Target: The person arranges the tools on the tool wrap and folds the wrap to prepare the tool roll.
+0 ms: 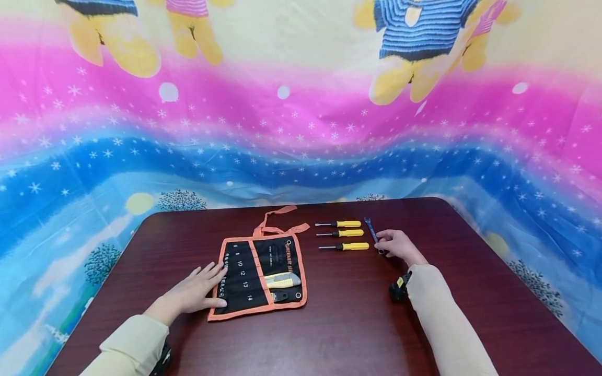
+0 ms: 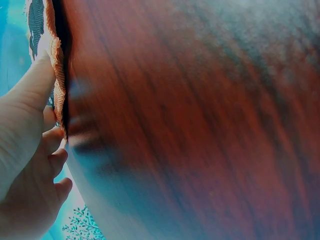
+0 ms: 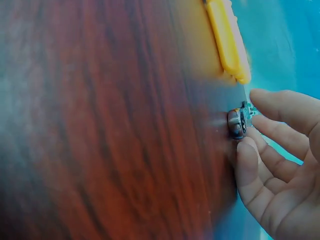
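Observation:
A black tool pouch [image 1: 242,261] with orange edging lies unrolled on the table, numbered slots at its left. My left hand [image 1: 197,290] rests flat across its left edge, fingers spread. In the left wrist view, the thumb lies along the pouch's orange edge [image 2: 58,82]. A yellow-and-grey utility knife [image 1: 284,280] and a small black item [image 1: 280,296] sit in the pouch's right pockets. To the right, my right hand [image 1: 400,246] pinches the near end of a metal wrench [image 1: 371,230] between thumb and fingers; that end also shows in the right wrist view.
Three yellow-handled screwdrivers [image 1: 351,233] lie in a column between the pouch and the wrench. Orange tie straps [image 1: 277,228] trail from the pouch's far edge. The dark wooden table [image 1: 348,324] backs onto a printed cloth [image 1: 301,172].

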The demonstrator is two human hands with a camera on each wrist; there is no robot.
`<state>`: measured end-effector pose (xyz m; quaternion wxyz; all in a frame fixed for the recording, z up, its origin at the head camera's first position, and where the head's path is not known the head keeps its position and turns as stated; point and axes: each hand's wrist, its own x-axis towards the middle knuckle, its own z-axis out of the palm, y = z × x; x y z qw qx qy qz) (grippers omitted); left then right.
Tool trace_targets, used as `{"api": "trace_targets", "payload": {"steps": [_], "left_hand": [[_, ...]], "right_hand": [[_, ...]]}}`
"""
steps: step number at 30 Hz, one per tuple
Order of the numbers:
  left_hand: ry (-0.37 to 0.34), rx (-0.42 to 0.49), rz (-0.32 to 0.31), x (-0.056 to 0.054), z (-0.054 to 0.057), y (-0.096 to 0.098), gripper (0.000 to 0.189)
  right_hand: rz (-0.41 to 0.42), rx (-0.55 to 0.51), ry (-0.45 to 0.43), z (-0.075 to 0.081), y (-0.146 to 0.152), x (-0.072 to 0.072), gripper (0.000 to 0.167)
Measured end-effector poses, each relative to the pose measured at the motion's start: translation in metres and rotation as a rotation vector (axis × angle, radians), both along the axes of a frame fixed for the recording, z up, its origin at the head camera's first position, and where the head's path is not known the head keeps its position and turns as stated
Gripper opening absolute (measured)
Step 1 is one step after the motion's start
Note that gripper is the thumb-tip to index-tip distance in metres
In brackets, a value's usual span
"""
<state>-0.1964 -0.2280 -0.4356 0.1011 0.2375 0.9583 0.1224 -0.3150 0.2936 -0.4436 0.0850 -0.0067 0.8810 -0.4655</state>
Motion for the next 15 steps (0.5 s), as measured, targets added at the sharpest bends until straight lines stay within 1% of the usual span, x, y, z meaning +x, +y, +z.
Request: {"api": "trace_targets", "payload": {"steps": [6,9,13,15], "left_hand": [[-0.004,-0.004,-0.002,0.0011,0.0009,0.0000,0.085],[-0.005,-0.003,-0.003,0.0014,0.0012,0.0002,0.085],[-0.012,-0.006,0.003,0.0017,0.0008,0.0005,0.085],[-0.010,-0.008,0.000,0.0014,0.0000,0.0004,0.086]], "right_hand": [[-0.008,0.041,-0.014,0.0016,-0.0029,0.0011,0.040],[-0.046,0.079,-0.018,0.0035,-0.0054,0.0008,0.034],[-0.074,0.126,-0.022,0.0055,-0.0079,-0.0003,0.024],[-0.078,0.130,-0.026,0.0055,-0.0085,-0.0006,0.021]]}}
